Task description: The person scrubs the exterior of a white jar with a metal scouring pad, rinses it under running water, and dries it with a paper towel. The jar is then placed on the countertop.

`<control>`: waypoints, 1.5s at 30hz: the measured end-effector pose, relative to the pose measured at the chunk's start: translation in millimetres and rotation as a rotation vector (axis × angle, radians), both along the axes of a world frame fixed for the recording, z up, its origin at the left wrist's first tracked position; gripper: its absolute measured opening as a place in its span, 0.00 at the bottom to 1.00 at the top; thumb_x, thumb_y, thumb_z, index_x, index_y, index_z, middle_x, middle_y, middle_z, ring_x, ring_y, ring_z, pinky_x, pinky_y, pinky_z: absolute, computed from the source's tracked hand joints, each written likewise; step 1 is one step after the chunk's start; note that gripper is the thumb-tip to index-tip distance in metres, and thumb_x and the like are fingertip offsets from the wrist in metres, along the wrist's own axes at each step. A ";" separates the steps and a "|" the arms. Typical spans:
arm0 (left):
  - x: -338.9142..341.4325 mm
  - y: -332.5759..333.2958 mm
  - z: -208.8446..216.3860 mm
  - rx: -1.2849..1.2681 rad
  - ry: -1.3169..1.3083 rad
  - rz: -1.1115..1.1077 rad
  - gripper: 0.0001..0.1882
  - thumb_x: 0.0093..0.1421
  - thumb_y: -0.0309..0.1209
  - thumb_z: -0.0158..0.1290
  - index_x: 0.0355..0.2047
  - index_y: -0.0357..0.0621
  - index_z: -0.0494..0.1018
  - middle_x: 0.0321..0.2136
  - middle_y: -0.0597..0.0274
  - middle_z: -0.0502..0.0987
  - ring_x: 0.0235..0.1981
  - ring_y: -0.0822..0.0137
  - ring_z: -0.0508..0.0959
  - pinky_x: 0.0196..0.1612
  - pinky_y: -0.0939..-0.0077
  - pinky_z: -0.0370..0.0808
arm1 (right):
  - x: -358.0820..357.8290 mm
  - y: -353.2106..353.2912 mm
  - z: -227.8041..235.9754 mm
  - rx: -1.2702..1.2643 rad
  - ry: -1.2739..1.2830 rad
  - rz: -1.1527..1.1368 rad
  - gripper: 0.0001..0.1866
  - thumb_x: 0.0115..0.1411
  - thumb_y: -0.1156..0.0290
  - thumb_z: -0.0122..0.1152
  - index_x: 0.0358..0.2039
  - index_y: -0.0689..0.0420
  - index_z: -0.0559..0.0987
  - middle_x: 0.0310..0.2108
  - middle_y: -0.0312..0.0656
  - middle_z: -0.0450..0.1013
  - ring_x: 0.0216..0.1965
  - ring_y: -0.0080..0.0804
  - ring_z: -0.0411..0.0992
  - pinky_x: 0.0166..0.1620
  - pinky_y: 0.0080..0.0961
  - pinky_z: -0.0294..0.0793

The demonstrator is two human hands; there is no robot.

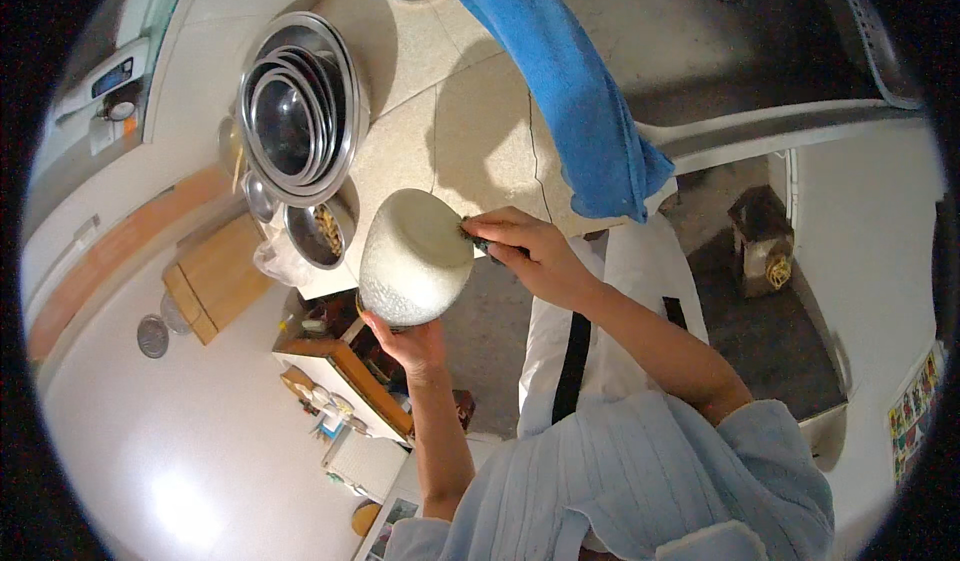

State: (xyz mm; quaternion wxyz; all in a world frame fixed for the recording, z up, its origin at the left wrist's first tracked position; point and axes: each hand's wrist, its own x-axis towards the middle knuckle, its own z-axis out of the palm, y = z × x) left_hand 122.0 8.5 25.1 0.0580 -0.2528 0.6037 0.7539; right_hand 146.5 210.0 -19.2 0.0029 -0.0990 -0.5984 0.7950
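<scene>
My left hand (408, 343) grips the lower rim of a pale, rounded bowl-like vessel (415, 256). The vessel is tilted so that its round base faces up and to the right, and white speckles like foam cover its lower side. Between the closed fingers of my right hand (525, 251) is a dark green scouring pad (478, 236), pressed to the vessel's right edge. Most of the pad is hidden by the fingers. What is inside the vessel does not show.
Nested steel bowls (290, 111) stand on the tiled counter (480, 121), beside a small steel bowl (318, 236) with yellowish pieces. A blue towel (580, 91) hangs over the counter's edge. A wooden board (225, 271) leans at left; a boxy object (762, 241) stands low at right.
</scene>
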 end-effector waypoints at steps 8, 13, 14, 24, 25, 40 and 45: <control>7.7 15.3 2.3 0.022 0.031 0.008 0.41 0.51 0.59 0.51 0.59 0.50 0.54 0.57 0.59 0.57 0.59 0.56 0.58 0.60 0.53 0.57 | -23.8 -2.1 -21.0 -0.084 -0.014 -0.062 0.16 0.54 0.80 0.50 0.45 0.59 0.74 0.46 0.44 0.70 0.44 0.39 0.71 0.47 0.28 0.69; 2.7 19.2 3.2 0.003 0.038 -0.008 0.40 0.52 0.56 0.51 0.59 0.48 0.54 0.57 0.59 0.58 0.59 0.56 0.58 0.59 0.54 0.58 | 6.4 4.0 23.9 0.096 0.038 -0.108 0.17 0.54 0.80 0.49 0.46 0.59 0.74 0.45 0.44 0.70 0.44 0.39 0.71 0.46 0.27 0.70; 1.5 18.2 3.8 0.021 0.032 0.003 0.40 0.52 0.56 0.51 0.59 0.47 0.54 0.57 0.59 0.58 0.59 0.56 0.58 0.59 0.54 0.58 | 5.7 2.4 29.2 0.115 0.070 -0.123 0.18 0.54 0.81 0.49 0.46 0.58 0.74 0.45 0.44 0.70 0.44 0.40 0.70 0.47 0.28 0.70; 7.2 6.3 -0.4 0.134 0.053 -0.069 0.39 0.53 0.56 0.50 0.59 0.51 0.54 0.58 0.60 0.56 0.59 0.55 0.57 0.58 0.48 0.58 | 2.6 -7.0 6.6 0.108 0.023 -0.208 0.18 0.53 0.83 0.49 0.46 0.59 0.74 0.45 0.43 0.70 0.45 0.40 0.69 0.47 0.27 0.69; 2.0 5.9 -4.1 0.157 0.032 -0.027 0.39 0.53 0.56 0.50 0.59 0.50 0.54 0.58 0.60 0.56 0.59 0.55 0.57 0.58 0.48 0.58 | -1.5 -8.0 8.2 0.158 0.057 -0.227 0.18 0.54 0.83 0.49 0.46 0.59 0.74 0.46 0.43 0.70 0.45 0.39 0.70 0.47 0.27 0.69; -5.3 -5.2 15.3 -0.152 0.020 -0.180 0.49 0.52 0.51 0.55 0.63 0.44 0.40 0.58 0.49 0.51 0.60 0.54 0.54 0.59 0.57 0.56 | -21.3 -24.0 -96.3 0.416 -0.120 -0.152 0.25 0.52 0.72 0.59 0.53 0.53 0.69 0.53 0.47 0.65 0.55 0.41 0.63 0.56 0.32 0.62; -2.6 -12.6 24.5 -0.287 0.070 -0.278 0.55 0.45 0.50 0.60 0.63 0.42 0.39 0.60 0.43 0.46 0.63 0.49 0.46 0.61 0.53 0.51 | -8.8 -34.6 -74.3 0.619 0.035 -0.108 0.28 0.50 0.71 0.61 0.54 0.54 0.67 0.52 0.48 0.65 0.56 0.44 0.61 0.59 0.35 0.57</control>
